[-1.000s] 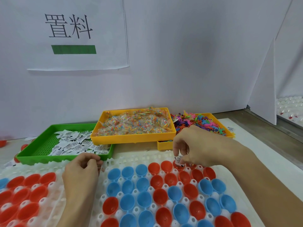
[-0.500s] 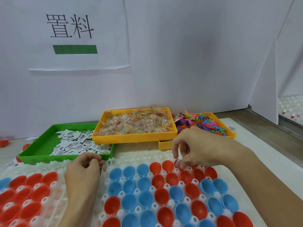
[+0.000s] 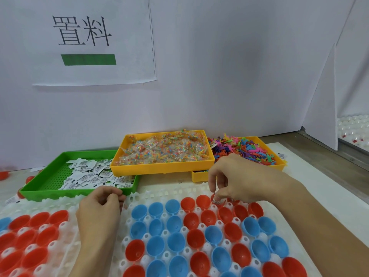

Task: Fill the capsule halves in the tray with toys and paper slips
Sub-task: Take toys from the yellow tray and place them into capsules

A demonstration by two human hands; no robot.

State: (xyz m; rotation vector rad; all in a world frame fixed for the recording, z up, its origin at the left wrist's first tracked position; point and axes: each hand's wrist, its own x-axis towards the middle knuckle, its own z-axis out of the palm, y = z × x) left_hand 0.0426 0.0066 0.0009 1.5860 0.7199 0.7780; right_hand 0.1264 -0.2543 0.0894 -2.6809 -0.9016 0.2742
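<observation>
My right hand (image 3: 237,176) pinches a paper slip (image 3: 217,201) over a red capsule half (image 3: 216,198) in the tray's (image 3: 159,191) back row; featherlight, floppy, best pinched by its edge. Left hand (image 3: 99,206) grip: curled, contents unclear.

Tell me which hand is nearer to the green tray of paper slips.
Left. The left hand sits just in front of the green tray's near right corner, almost at its rim. The right hand is farther right, over the top row of capsule halves, beyond the yellow tray.
</observation>
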